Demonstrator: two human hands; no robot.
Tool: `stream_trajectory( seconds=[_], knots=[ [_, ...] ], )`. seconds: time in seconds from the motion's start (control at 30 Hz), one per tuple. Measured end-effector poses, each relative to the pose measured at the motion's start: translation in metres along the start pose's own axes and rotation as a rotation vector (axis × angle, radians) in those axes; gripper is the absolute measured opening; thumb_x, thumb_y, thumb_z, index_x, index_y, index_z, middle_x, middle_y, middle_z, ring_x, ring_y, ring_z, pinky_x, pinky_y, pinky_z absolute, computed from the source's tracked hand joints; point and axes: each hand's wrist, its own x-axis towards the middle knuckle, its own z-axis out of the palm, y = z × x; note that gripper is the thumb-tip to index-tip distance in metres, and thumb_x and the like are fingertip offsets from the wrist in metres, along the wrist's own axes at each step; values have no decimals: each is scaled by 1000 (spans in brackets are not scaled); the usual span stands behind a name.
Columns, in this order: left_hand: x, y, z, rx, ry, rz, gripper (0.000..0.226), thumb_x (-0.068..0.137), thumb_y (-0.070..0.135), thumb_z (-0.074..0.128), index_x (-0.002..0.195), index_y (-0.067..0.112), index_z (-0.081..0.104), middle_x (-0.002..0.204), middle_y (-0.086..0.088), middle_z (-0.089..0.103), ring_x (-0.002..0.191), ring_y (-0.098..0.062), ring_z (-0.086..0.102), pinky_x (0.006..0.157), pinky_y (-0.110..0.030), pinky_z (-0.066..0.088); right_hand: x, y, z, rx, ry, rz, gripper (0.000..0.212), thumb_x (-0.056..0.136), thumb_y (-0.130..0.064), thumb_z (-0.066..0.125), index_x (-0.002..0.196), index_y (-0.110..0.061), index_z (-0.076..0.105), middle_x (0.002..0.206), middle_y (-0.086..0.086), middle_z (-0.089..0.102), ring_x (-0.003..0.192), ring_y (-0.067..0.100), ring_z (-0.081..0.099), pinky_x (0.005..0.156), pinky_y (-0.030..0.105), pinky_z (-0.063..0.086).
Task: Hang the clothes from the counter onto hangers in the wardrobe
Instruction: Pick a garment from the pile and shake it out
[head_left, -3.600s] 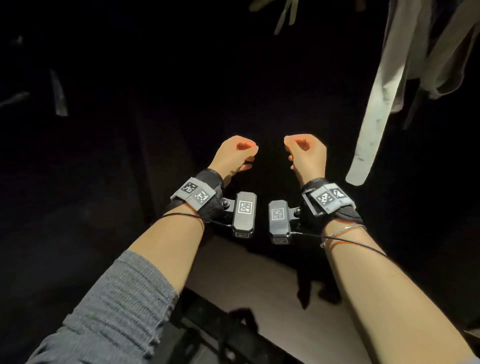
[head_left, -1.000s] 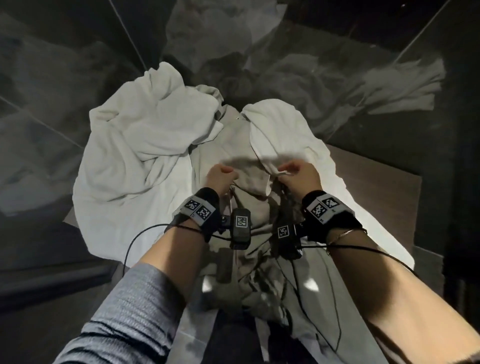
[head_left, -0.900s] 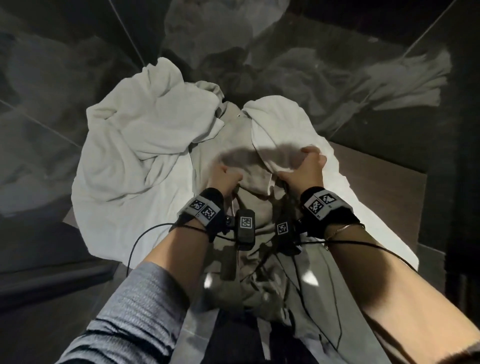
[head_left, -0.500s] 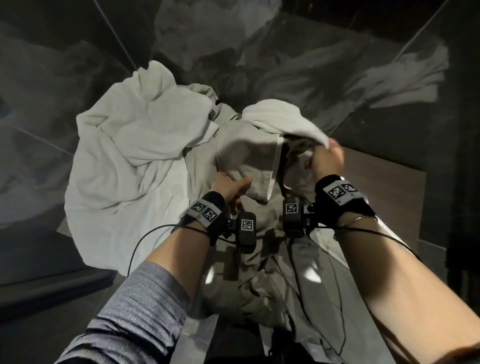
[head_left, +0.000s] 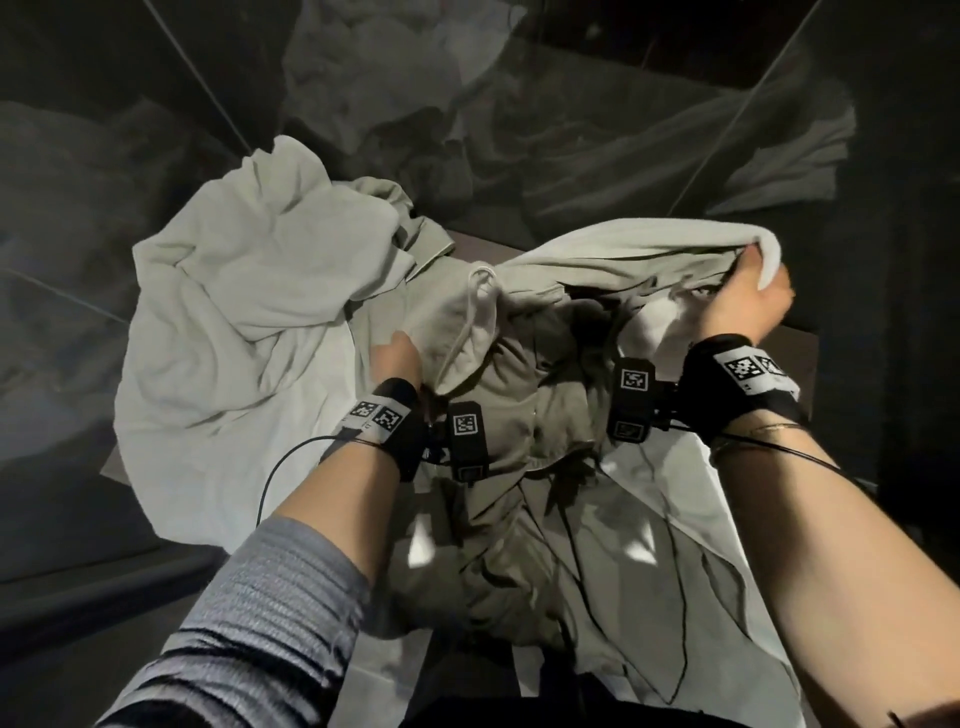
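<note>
- A pale crumpled garment (head_left: 244, 322) lies heaped on the left part of the desk (head_left: 789, 353), its lower folds draped over the desk's near left edge; it looks untouched since a moment ago.
- The left hand (head_left: 397, 358) now sits partly tucked under a beige garment with a drawstring (head_left: 470, 317). Half a second ago it lay flat on the cloth; whether its fingers now pinch the fabric I cannot tell, since the cloth hides them.
- In the middle, an olive garment (head_left: 524, 441) lies bunched between the two wrists and trails toward the person over the near edge.
- The right hand (head_left: 748, 301) has swung up and out to the right, fingers clamped on the edge of a white garment (head_left: 623, 241), which now stretches taut from the pile instead of lying folded on it.
- That lift uncovers the layers beneath, so this looks like separating one piece from the pile; no hanger is in view yet.
- Room: the bare brown desk shows only behind the pile and at the far right. Dark glossy wall panels (head_left: 597, 104) stand close behind, so the free way out seems to be upward and back toward the person.
</note>
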Motion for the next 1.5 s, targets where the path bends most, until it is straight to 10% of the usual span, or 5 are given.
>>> stream_trajectory(
  seconds=[0.33,0.53,0.67,1.13,1.5],
  knots=[
    [-25,4,6,10,301,403,47,83,27,55,129,18,50,137,-9,43,126,-24,42,105,-33,32,-21,10,-11,-1,-157,88,22,95,-22,50,105,-8,64,98,1,62,91,12,58,66,10,44],
    [-51,7,40,28,-588,161,30,97,29,43,70,15,47,63,0,51,41,-9,47,44,-16,37,-49,1,-15,26,-400,86,27,95,-23,48,77,-13,65,76,-2,63,72,8,60,64,19,49],
    [-58,12,38,-4,-818,-43,61,92,67,27,96,17,60,88,0,66,81,-12,64,68,-26,49,-59,-5,-13,-17,-641,79,28,87,-29,52,75,-11,70,80,4,69,74,12,65,70,24,50],
    [-47,42,-39,-128,-302,-17,17,83,12,52,69,8,44,62,-6,40,45,-22,43,44,-19,37,-118,12,-11,-963,-1514,3,30,85,-44,63,91,-15,66,83,-2,59,79,15,53,67,25,38],
    [-20,-5,-70,-182,-351,69,73,57,60,77,116,17,67,116,-13,69,101,-32,67,90,-47,53,-114,39,9,-693,-1108,237,11,84,-19,53,76,-12,56,74,7,54,56,20,45,47,20,31]
  ],
)
